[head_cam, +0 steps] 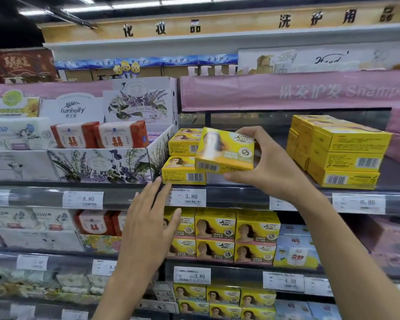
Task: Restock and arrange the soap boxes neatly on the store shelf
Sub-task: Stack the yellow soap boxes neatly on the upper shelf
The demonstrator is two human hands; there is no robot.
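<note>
Yellow cardboard soap box (225, 150), printed with a woman's portrait, is pinched in the right hand (269, 166): fingers (247, 132) over its far top edge, thumb under the near bottom corner, tilted so the barcode faces out, likely for sliding into the bare gap on the grey metal shelf (236, 181) beside the small stack of matching yellow boxes (184, 159) at left. The left hand (148, 225) hovers flat and empty, fingers spread, near the white 3.80 price tag (189, 197).

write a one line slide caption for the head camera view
Right hand holds a yellow soap box tilted above the shelf beside a short stack of matching boxes, while the open left hand hovers below.
</note>
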